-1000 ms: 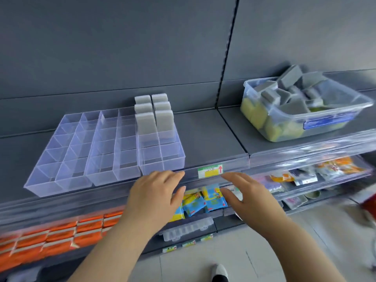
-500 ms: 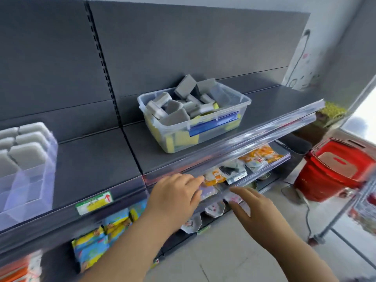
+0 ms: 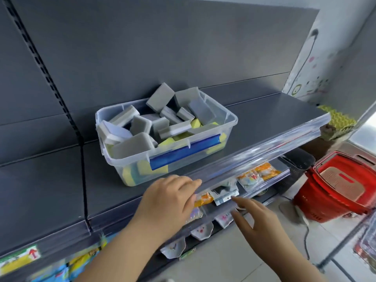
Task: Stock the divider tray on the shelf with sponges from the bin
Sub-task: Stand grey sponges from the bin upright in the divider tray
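Observation:
A clear plastic bin [image 3: 114,159] with a blue label strip stands on the dark grey shelf [image 3: 274,119]. Several grey-topped sponges [image 3: 140,125] with white and yellow layers are piled in it. My left hand [image 3: 168,198] hovers palm down at the shelf's front edge, just below the bin, fingers relaxed and holding nothing. My right hand [image 3: 258,218] is lower and to the right, in front of the shelf below, fingers straight, also holding nothing. The divider tray is out of view.
A clear lip [image 3: 264,151] runs along the shelf's front edge. The shelf beneath holds packaged goods [image 3: 254,176]. A red shopping basket [image 3: 337,190] stands on the floor at right. A slotted upright [image 3: 44,74] splits the back panel at left.
The view has swung right: the divider tray has left the frame and the bin now sits in the middle. Both hands have travelled right along the shelf edge towards the bin.

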Demonstrator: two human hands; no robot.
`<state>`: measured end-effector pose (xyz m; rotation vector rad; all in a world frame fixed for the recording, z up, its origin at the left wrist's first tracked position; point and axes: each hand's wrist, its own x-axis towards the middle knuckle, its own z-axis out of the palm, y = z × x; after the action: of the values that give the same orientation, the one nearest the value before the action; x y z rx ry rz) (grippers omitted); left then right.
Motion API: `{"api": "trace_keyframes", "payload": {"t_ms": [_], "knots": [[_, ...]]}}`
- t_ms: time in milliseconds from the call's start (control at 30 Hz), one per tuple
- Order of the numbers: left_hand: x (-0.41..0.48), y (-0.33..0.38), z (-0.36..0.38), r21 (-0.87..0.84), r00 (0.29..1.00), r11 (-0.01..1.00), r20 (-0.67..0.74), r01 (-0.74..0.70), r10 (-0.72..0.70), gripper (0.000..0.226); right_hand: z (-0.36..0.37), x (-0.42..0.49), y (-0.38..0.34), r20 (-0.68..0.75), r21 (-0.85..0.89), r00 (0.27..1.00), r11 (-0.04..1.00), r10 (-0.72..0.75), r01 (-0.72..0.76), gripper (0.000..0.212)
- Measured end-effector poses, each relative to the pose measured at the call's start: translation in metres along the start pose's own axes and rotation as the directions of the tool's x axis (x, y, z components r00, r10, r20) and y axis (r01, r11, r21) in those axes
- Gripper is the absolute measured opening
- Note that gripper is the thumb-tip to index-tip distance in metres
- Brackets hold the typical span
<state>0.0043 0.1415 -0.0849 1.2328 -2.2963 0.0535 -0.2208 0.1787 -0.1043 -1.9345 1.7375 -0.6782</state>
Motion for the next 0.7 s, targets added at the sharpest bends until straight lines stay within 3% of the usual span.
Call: {"api": "trace_keyframes", "payload": {"t_ms": [233, 400, 567, 700], "knots": [[0.093, -0.058, 0.003, -0.002, 0.988, 1.0, -0.154, 0.011, -0.011, 0.032, -0.036, 0.108, -0.007, -0.201, 0.021, 0.967, 0.987, -0.155, 0.162, 0.027], [0.144, -0.083, 0.013, 0.026, 0.995, 0.998, -0.09, 0.051, -0.048, 0.037, -0.06, 0.162, -0.005, -0.318, 0.043, 0.928, 0.975, -0.194, 0.218, 0.023], [0.161, -0.108, 0.019, 0.111, 0.982, 0.978, -0.077, 0.179, -0.171, 0.04, -0.066, 0.24, -0.011, -0.229, 0.054, 0.918, 0.938, -0.323, 0.343, 0.024], [0.161, -0.113, 0.024, 0.164, 0.931, 0.918, -0.1, 0.362, -0.35, 0.042, -0.059, 0.311, -0.017, -0.068, 0.053, 0.884, 0.883, -0.463, 0.466, 0.031]]}}
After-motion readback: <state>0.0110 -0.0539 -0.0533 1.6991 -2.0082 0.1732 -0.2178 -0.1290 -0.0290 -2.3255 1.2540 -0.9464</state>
